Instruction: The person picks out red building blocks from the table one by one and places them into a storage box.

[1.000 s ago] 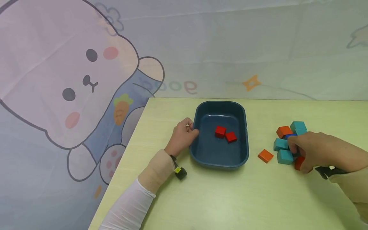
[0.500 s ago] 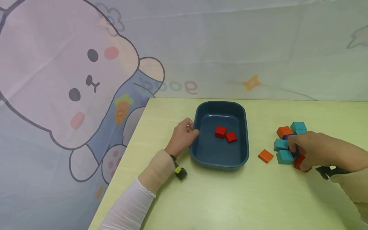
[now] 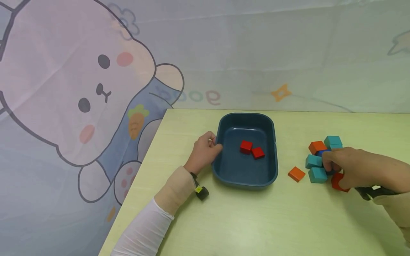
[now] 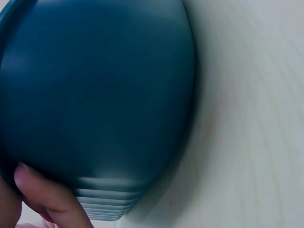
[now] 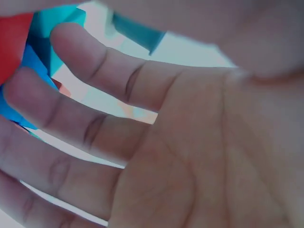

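Note:
My left hand [image 3: 205,150] holds the left side of a dark blue tub [image 3: 244,186], its thumb lying over the rim. In the left wrist view the tub wall [image 4: 99,99] fills most of the frame. Two red blocks [image 3: 246,147] lie inside the tub. At the right, my right hand [image 3: 360,166] pinches a red block [image 3: 339,182], thumb on its near side. A blue block [image 3: 321,153] is partly covered by the fingers. In the right wrist view the same red block [image 5: 12,45] shows between thumb and fingertips.
Beside the right hand are several teal blocks [image 3: 317,175] and an orange-red block [image 3: 317,147]. A flat orange block [image 3: 296,174] lies apart, between tub and pile. The table's [image 3: 243,224] far edge meets a printed cloth [image 3: 240,53].
The right hand's thumb has shifted slightly right, and the red block has moved with it, leaving a gap beside the teal block. The left hand and tub stay put.

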{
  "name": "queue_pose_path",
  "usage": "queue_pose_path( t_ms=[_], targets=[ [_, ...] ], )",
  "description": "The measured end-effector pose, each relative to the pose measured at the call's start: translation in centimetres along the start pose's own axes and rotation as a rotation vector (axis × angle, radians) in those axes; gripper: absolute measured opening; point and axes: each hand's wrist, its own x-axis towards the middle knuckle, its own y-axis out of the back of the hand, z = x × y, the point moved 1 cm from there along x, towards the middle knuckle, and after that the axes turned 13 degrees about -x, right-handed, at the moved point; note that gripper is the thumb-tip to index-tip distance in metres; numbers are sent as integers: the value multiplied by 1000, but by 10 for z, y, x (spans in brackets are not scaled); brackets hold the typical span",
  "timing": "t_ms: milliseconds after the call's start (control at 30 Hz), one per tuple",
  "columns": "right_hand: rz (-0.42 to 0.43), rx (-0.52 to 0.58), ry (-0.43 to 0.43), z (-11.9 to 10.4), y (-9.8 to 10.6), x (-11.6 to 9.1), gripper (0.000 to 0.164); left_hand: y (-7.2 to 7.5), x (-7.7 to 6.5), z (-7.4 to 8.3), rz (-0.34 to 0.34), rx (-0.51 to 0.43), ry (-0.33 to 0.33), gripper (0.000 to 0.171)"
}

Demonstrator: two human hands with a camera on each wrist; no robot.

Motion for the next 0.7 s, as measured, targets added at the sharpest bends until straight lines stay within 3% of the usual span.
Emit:
queue_pose_path(
  t_ms=[133,267,467,700],
  targets=[
    [21,-21,2,-2,5,-2,30,0,-1,2,-4,0,6,15],
    [95,-49,10,-7,13,-5,27,1,-2,4,-1,1,9,15],
    [248,-84,68,-18,25,-8,20,1,-1,4,8,14,19,16],
    [479,-144,169,-36,41,-8,30,0,0,2,3,8,39,15]
  ],
)
